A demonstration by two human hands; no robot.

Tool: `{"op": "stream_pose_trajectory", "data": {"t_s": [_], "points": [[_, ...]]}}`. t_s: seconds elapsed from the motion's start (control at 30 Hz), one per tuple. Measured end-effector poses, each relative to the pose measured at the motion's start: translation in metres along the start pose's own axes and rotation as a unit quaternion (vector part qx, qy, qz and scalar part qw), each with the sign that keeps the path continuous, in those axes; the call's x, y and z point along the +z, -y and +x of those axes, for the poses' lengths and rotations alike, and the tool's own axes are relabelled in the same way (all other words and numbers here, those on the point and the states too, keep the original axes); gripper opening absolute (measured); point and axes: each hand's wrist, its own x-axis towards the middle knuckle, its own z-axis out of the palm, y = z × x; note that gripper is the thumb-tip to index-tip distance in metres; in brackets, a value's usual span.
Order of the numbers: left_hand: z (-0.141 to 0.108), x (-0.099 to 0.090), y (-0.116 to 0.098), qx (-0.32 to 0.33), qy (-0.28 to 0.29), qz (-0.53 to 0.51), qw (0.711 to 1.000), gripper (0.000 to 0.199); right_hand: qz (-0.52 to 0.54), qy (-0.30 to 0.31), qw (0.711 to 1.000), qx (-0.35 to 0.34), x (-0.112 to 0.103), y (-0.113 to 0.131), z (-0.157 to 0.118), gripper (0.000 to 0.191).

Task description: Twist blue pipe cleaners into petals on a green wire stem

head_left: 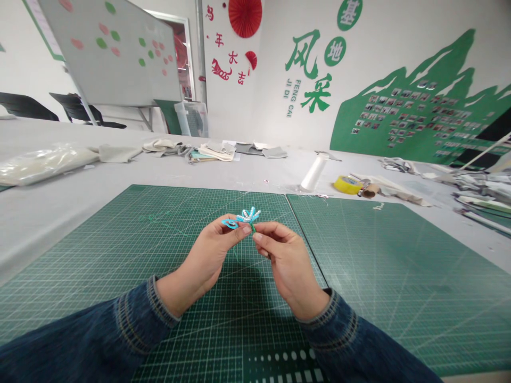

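Midair, both hands (202,260) (289,268) pinch a pipe-cleaner figure (245,217).

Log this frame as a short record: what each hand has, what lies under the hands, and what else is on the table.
View: head camera, looking down at both hands
Left hand: pinches a turquoise-and-white pipe-cleaner flower near its base
Right hand: pinches its green stem
Under hands: two green cutting mats side by side on a grey table
Rest: yellow tape roll, white thread cone, fabric scraps, plastic bag
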Motion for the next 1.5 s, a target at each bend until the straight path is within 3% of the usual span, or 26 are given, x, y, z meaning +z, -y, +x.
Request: {"op": "stream_pose_trajectory", "data": {"t_s": [0.83, 1.13, 1.5], "points": [[-0.003, 0.003, -0.007, 0.012, 0.019, 0.010, 1.000, 0.012, -0.063, 0.003, 0.997, -0.043, 0.000, -0.003, -0.001, 0.008], [-0.007, 0.006, -0.010, 0.053, 0.015, 0.075, 0.996, 0.008, -0.137, 0.015, 0.987, -0.081, 0.000, -0.004, -0.003, 0.007], [-0.009, 0.008, -0.011, 0.075, 0.012, 0.127, 0.989, 0.011, -0.071, 0.020, 0.997, -0.039, 0.002, -0.001, -0.003, 0.006]]}}
